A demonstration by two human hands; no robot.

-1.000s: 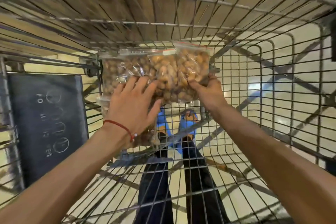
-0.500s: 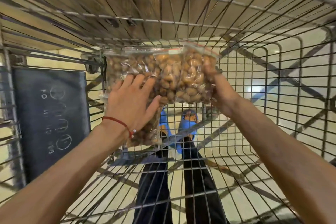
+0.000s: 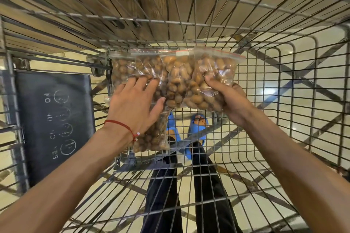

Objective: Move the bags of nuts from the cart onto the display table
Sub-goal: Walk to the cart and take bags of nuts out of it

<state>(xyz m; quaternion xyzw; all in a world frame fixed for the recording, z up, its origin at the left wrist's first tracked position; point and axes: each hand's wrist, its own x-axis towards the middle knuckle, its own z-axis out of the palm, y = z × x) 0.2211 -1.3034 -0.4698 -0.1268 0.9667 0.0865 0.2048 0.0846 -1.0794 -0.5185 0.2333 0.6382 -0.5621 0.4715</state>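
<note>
Several clear zip bags of brown nuts (image 3: 176, 77) lie overlapping at the far end of the wire cart (image 3: 284, 100). My right hand (image 3: 229, 98) grips the rightmost bag (image 3: 217, 70) from below, thumb on top, and lifts its edge. My left hand (image 3: 136, 102), with a red string on the wrist, rests flat with spread fingers on the left bags (image 3: 128, 68). Another nut bag (image 3: 153, 136) lies under my left palm, closer to me.
A wooden slatted surface (image 3: 132, 5) shows beyond the cart's far wall. A black plastic panel with white markings (image 3: 55, 123) fills the cart's left side. Below the cart floor are my dark trousers, blue sandals (image 3: 197, 125) and a glossy tiled floor.
My right hand has closed round the rightmost bag and raised it off the cart floor. My left hand has stayed pressed on the left bags.
</note>
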